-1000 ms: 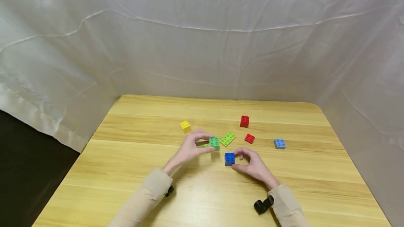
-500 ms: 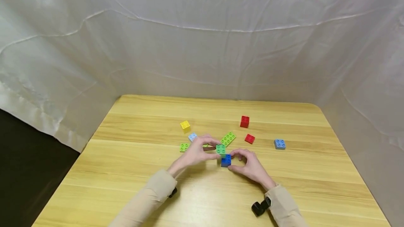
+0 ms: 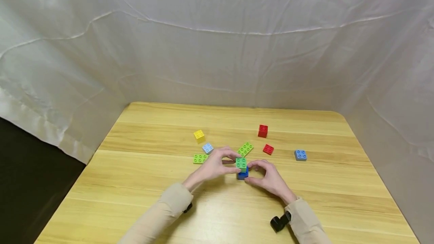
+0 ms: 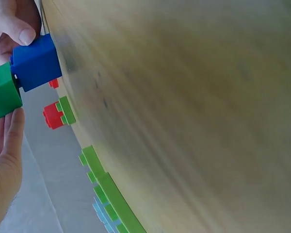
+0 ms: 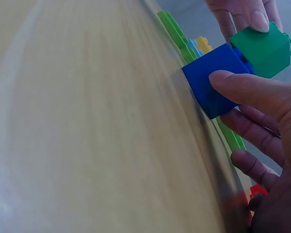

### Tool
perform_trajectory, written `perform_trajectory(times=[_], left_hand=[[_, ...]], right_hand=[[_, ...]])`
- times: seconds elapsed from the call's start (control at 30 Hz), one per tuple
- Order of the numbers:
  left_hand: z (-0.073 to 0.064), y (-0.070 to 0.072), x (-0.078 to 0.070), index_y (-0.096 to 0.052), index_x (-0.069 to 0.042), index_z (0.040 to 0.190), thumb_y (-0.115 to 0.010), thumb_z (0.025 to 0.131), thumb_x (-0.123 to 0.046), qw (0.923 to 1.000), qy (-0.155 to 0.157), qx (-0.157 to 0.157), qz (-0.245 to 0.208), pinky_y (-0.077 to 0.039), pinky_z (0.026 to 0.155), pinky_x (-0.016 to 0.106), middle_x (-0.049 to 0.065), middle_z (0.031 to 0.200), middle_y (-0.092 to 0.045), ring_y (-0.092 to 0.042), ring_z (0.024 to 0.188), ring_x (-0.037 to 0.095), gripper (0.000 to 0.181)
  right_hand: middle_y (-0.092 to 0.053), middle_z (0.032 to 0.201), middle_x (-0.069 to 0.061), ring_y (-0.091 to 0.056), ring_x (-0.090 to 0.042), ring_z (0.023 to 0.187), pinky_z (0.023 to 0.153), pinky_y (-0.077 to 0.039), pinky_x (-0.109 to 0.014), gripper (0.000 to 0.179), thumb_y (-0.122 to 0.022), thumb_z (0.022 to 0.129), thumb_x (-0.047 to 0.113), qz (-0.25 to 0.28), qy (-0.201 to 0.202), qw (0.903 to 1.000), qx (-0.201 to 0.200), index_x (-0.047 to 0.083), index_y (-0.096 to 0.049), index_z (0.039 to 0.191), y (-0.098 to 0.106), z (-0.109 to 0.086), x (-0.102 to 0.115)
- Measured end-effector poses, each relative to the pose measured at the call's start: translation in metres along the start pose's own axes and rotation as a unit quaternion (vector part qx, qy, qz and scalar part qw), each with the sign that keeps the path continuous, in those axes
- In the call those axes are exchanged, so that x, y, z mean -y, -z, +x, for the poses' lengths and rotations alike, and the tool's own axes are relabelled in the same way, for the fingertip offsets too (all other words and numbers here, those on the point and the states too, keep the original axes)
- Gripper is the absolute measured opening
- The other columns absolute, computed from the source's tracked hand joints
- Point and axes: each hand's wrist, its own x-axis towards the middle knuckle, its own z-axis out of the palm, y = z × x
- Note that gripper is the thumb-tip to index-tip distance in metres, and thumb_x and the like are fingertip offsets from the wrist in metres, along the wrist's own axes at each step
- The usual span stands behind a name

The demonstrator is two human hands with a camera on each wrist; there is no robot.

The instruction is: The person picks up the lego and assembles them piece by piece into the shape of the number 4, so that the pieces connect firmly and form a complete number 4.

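Note:
Between thumb and fingers, my left hand (image 3: 217, 164) pinches a green toy brick (image 3: 241, 164) with studs on top. Directly below it is a dark blue brick (image 3: 242, 176), which my right hand (image 3: 269, 179) pinches from the right side. In the left wrist view the green brick (image 4: 4, 92) sits over the studs of the blue brick (image 4: 36, 62), slightly tilted to it. The right wrist view shows some blue studs between the green brick (image 5: 264, 48) and the blue brick (image 5: 213, 80), so the two are not fully pressed together.
Left of the hands lie a yellow brick (image 3: 199, 136), a light blue brick (image 3: 208, 148) and a lime brick (image 3: 200, 159), partly hidden. Behind them is another lime brick (image 3: 245, 149). Two red bricks (image 3: 262, 131) (image 3: 268, 149) and a blue brick (image 3: 300, 155) lie to the right.
My left hand has carried the green brick right and toward me, onto the blue brick. My right hand has shifted the blue brick slightly left. The light blue brick has come into view.

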Motion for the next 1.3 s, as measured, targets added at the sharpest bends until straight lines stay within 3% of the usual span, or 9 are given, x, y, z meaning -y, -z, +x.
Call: perform_trajectory(times=[0.37,0.67,0.93,1.3], left_hand=[[0.0013,-0.0047,0.0004,-0.068,-0.003,0.122,-0.078,0.086,-0.005,0.9996,0.009,0.015,-0.02,-0.059,0.097,0.032,0.01,0.114,-0.064,-0.064,0.11,0.021,0.038],[0.0023,-0.0048,-0.0016,-0.067,-0.004,0.124,-0.077,0.088,-0.008,0.9993,0.016,0.033,-0.011,-0.057,0.099,0.029,0.01,0.118,-0.064,-0.064,0.114,0.022,0.038],[0.0031,-0.0025,-0.0007,-0.064,-0.007,0.125,-0.076,0.09,-0.014,0.9984,0.002,0.051,0.025,-0.056,0.098,0.023,0.009,0.122,-0.065,-0.067,0.114,0.026,0.038],[0.0066,-0.0007,0.0028,-0.065,-0.01,0.125,-0.076,0.091,-0.022,0.9971,-0.003,0.059,0.047,-0.058,0.099,0.035,0.004,0.118,-0.067,-0.067,0.109,0.019,0.038]], right_hand=[[-0.071,0.11,0.0,-0.061,-0.018,0.105,0.095,-0.052,-0.027,0.04,-0.089,0.075,0.024,0.007,-0.018,0.9998,0.007,0.016,-0.073,0.111,0.0002,0.0012,0.0005],[-0.07,0.109,0.0,-0.061,-0.018,0.105,0.095,-0.051,-0.03,0.041,-0.09,0.074,0.025,0.005,-0.026,0.9996,0.006,0.017,-0.073,0.111,0.0002,0.0013,0.0004],[-0.071,0.11,-0.001,-0.062,-0.02,0.106,0.096,-0.051,-0.034,0.04,-0.09,0.074,0.025,0.006,-0.025,0.9997,0.006,0.016,-0.073,0.11,0.001,0.0018,0.0014],[-0.072,0.11,0.0,-0.061,-0.019,0.104,0.093,-0.05,-0.032,0.04,-0.09,0.074,0.026,-0.006,-0.024,0.9997,0.006,0.018,-0.074,0.109,0.0015,0.0027,0.0008]])
